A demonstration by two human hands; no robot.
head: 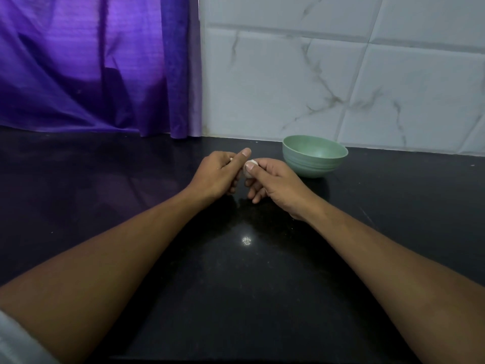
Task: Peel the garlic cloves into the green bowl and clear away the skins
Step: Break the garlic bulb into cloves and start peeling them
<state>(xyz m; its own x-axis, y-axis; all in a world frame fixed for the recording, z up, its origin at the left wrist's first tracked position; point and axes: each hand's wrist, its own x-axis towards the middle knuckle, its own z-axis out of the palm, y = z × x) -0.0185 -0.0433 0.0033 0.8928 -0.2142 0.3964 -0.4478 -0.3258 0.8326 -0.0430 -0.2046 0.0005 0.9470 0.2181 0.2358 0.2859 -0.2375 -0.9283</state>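
Observation:
A green bowl [315, 157] stands on the black counter [236, 271] near the tiled wall, to the right of both hands. My right hand [275, 185] pinches a white garlic clove [248, 169] between thumb and fingers, just left of the bowl. My left hand [219, 174] sits close beside it with fingers curled and thumb raised, and a small white bit shows at its far side, maybe skin or another clove. The two hands almost touch. The inside of the bowl looks empty from here.
A purple curtain [99, 67] hangs at the back left down to the counter. White marble-look tiles [341, 74] form the back wall on the right. A bright light reflection [246, 240] shines on the counter between my forearms.

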